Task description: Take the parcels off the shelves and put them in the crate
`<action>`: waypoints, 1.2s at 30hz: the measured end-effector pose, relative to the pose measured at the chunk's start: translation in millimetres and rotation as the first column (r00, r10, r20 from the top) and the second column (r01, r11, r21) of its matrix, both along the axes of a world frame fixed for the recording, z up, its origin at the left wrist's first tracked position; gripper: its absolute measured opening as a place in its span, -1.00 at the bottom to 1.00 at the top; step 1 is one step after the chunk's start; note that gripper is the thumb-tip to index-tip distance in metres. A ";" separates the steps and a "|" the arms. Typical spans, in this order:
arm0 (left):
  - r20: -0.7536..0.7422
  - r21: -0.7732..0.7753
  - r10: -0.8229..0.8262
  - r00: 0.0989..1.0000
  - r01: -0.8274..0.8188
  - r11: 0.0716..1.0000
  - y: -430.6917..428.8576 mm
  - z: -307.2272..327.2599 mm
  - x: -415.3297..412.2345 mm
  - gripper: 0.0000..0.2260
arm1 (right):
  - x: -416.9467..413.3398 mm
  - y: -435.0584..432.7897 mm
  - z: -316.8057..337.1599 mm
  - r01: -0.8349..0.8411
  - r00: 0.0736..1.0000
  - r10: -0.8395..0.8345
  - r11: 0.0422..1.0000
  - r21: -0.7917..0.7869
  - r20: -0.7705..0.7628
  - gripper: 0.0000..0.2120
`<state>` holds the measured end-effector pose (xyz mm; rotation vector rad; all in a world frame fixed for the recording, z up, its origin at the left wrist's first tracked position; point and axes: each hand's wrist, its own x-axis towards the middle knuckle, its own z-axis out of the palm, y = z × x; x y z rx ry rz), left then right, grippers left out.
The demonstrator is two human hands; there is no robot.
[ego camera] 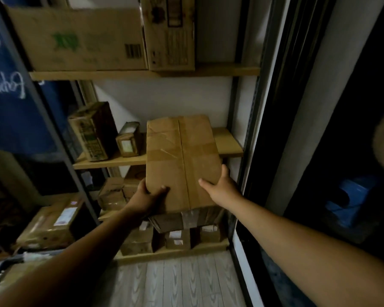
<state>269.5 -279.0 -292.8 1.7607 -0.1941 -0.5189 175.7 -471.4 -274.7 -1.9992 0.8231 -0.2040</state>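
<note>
1. Low at far left: one labelled parcel, dim.
2. On the middle shelf, left part: tall parcel and small parcel, upright, clear of both hands.
3. Wrapped round the near left corner of the box: left hand, thumb on top, fingers hidden beneath.
4. Far end of the box over the middle shelf, near end out past its edge, between the two hands.
5. Clasping the near right edge: right hand, thumb on top, fingers curled round the side.
6. Far right, in the dark: blue shape, perhaps the crate; cannot tell.
7. Likely trouble: far end dropping once off the shelf, both grips being at the near end; thumbs sliding on the taped top; knocking the small parcel if swung left.
8. Counted: two hands, one held box, two parcels beside it, left top box and right top box above, at least four lower parcels, dim.
</note>
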 end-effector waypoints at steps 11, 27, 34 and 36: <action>0.201 -0.093 0.099 0.974 -0.082 0.992 71.6 103.2 6.5 -0.70 | 1.1 41.0 84.4 -0.055 0.933 0.052 0.999 -0.003 0.355 -0.29; 0.087 0.032 0.090 0.992 -0.093 0.995 141.1 92.8 32.8 -0.37 | 2.5 91.5 108.4 -0.169 0.854 0.067 0.973 0.154 0.516 -0.36; -0.165 -0.003 0.116 0.979 -0.118 0.993 144.8 105.2 4.7 -0.25 | 1.5 92.6 107.8 -0.184 0.858 0.059 0.963 0.197 0.510 -0.39; -0.106 -0.043 0.125 0.986 -0.130 0.991 143.4 110.2 3.4 -0.40 | 2.0 93.7 110.2 -0.182 0.854 0.060 0.965 0.189 0.517 -0.40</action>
